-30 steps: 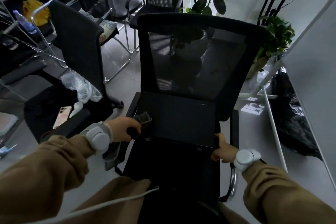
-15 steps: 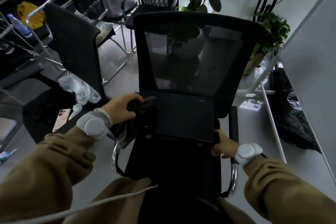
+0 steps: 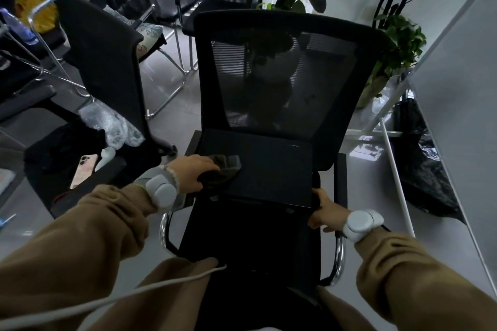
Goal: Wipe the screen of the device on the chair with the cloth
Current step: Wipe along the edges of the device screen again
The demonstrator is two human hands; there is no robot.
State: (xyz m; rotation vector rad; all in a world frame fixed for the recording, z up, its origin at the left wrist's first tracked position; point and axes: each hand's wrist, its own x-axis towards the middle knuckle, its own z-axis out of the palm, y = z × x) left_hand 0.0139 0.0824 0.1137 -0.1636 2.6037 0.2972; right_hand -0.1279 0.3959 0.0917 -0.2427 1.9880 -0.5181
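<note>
A flat black device [image 3: 271, 169] with a dark screen leans against the mesh back of a black office chair [image 3: 279, 72], its lower edge resting on the seat. My left hand [image 3: 189, 173] presses a dark grey cloth [image 3: 224, 166] onto the left part of the screen. At the device's lower right corner, my right hand [image 3: 325, 209] grips the edge. Both wrists carry pale grey bands, and both arms are in tan sleeves.
A second black chair [image 3: 105, 62] stands to the left, with a pink phone [image 3: 84, 169] and crumpled plastic wrap [image 3: 113, 122] on its seat. Potted plants [image 3: 395, 48] stand behind on the right, beside a white panel [image 3: 462, 105]. A white cable [image 3: 121, 295] crosses my lap.
My left hand has carried the cloth from the device's left edge up and rightward onto the screen. The right hand has kept its hold on the lower right corner.
</note>
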